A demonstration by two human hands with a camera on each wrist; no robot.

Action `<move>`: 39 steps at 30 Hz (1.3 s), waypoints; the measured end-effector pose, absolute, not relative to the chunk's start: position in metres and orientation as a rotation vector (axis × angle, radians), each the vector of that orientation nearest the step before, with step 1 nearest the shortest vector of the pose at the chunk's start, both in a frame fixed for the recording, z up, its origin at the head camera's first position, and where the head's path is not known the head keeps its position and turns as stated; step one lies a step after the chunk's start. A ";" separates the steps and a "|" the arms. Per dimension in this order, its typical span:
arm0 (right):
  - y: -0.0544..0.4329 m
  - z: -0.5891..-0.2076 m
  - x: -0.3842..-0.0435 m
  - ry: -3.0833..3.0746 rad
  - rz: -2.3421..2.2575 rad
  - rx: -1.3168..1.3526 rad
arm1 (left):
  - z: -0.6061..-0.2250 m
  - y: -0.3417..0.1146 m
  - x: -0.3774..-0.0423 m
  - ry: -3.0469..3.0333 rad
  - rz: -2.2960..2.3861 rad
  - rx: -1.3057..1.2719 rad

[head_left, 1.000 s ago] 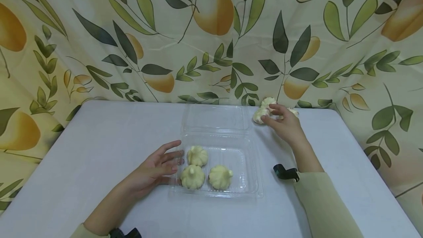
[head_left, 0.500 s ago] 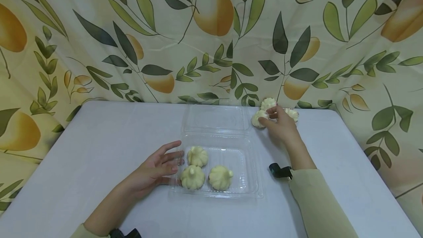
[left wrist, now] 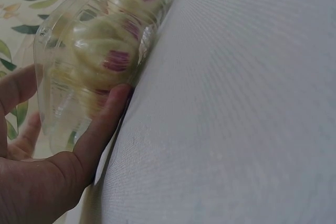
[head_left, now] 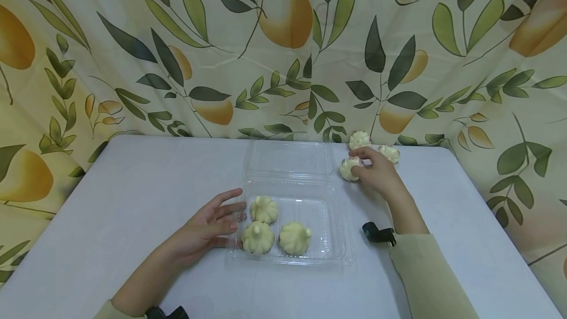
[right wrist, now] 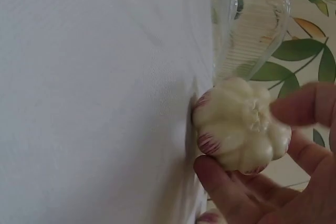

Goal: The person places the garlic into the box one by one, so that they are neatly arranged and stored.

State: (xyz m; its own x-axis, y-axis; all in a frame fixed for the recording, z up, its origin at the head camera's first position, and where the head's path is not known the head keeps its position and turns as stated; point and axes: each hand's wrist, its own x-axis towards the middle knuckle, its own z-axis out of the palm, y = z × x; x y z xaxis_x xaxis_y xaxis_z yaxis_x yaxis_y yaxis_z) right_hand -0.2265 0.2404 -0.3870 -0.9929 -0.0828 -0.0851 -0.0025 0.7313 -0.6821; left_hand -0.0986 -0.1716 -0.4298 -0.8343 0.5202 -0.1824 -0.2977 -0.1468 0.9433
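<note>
A clear plastic clamshell container [head_left: 316,210] lies with its lid [head_left: 290,159] folded back on the white table. Inside its left and front part sit three pale garlic bulbs [head_left: 296,238], one of them behind the front two. My left hand [head_left: 201,233] touches the container's left wall, fingers spread; the left wrist view has its thumb [left wrist: 107,124] low along the wall. Beyond the container on the right, my right hand [head_left: 378,174] pinches a garlic bulb [right wrist: 236,124] with purple streaks, close to the tabletop, thumb and fingers on either side of it.
Two more garlic bulbs, one at the table's back edge [head_left: 360,140] and one to its right [head_left: 389,153], lie behind my right hand. A fruit-and-leaf patterned cloth [head_left: 283,53] hangs right behind the table [head_left: 141,186].
My right hand has gripped the nearest garlic bulb and drawn it toward the front, apart from the other two. The left hand and the container have stayed put.
</note>
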 end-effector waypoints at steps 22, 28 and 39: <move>0.246 -0.384 -0.209 2.794 -0.958 -0.043 | -0.429 -0.173 -0.100 1.589 2.032 0.263; 0.252 -0.386 -0.206 2.774 -1.056 -0.011 | -0.429 -0.173 -0.100 1.593 2.026 0.262; 0.250 -0.380 -0.201 2.788 -1.128 -0.070 | -0.431 -0.172 -0.099 1.603 2.015 0.260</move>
